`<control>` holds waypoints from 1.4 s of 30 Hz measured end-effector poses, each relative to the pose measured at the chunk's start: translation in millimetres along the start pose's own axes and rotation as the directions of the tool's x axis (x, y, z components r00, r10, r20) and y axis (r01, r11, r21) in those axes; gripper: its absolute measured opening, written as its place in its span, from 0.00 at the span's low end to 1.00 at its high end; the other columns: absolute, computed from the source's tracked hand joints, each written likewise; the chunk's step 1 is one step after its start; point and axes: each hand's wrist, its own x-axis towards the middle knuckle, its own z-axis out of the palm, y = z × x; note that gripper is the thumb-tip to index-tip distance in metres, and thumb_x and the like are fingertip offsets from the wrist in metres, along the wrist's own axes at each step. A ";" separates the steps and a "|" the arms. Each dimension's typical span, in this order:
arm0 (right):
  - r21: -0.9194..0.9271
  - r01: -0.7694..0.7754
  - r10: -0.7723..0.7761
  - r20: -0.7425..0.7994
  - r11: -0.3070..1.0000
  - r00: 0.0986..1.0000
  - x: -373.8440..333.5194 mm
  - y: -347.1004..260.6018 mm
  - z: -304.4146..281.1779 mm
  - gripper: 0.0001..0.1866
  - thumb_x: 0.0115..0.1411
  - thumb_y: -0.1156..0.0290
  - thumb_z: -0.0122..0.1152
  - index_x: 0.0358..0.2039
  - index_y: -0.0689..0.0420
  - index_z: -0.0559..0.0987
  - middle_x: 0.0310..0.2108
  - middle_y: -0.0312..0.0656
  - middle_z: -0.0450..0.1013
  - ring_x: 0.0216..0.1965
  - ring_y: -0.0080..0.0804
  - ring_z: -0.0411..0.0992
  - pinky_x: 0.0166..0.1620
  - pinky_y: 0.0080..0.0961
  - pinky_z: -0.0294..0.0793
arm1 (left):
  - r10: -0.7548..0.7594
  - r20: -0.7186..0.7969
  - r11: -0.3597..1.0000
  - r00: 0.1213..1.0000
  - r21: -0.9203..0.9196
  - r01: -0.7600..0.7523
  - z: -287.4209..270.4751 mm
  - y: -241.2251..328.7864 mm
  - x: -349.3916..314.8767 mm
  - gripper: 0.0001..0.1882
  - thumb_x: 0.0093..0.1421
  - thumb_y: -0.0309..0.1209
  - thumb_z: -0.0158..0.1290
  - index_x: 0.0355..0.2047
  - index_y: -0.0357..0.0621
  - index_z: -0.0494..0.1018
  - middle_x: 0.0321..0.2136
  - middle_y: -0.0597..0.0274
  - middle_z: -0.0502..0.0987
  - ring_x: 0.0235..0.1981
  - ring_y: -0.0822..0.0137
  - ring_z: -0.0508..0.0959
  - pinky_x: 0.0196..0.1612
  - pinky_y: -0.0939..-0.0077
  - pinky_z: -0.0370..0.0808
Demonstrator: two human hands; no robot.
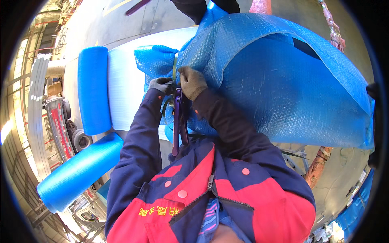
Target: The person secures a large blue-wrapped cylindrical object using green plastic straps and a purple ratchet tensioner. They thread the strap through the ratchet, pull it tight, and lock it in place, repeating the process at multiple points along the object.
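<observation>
Your red-and-navy jacket (263, 202) is filling the foreground while your left grip (162, 85) and right grip (192, 82) are sitting curled, exact hold unclear, at the yellowish strap (175, 67) and purple tool (176, 121) near the blue bubble wrap (275, 93)'s left edge.

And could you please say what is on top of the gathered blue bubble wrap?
A narrow strap and a purple tool; whatever lies beneath the left hand and right hand is hidden.
</observation>
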 end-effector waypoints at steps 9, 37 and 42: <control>-0.102 0.102 -0.093 0.088 0.989 0.992 12.0 -5.5 -25.2 0.09 0.60 0.71 0.61 0.42 0.58 0.78 0.38 0.49 0.79 0.42 0.47 0.78 0.46 0.38 0.77 | -0.165 0.014 0.956 0.986 -0.242 0.164 3.3 6.9 -12.2 0.19 0.57 0.35 0.66 0.46 0.38 0.80 0.29 0.61 0.83 0.24 0.73 0.80 0.26 0.80 0.75; -0.519 0.230 -0.052 0.334 0.823 0.941 12.2 -15.5 -14.5 0.22 0.58 0.56 0.66 0.48 0.55 0.74 0.46 0.50 0.76 0.49 0.49 0.76 0.52 0.43 0.74 | 0.008 -0.241 0.871 0.970 -0.474 -0.125 -7.3 -111.5 -117.4 0.18 0.58 0.27 0.62 0.46 0.30 0.72 0.36 0.50 0.80 0.34 0.62 0.81 0.37 0.71 0.80; -0.265 0.417 -0.359 0.240 0.869 0.902 -53.7 -48.9 -19.3 0.31 0.55 0.49 0.69 0.51 0.57 0.75 0.49 0.52 0.74 0.51 0.52 0.73 0.52 0.45 0.72 | 0.241 0.092 0.943 0.966 -0.257 -0.210 43.6 -182.3 -188.9 0.19 0.60 0.30 0.62 0.49 0.37 0.73 0.38 0.57 0.79 0.36 0.63 0.81 0.41 0.62 0.81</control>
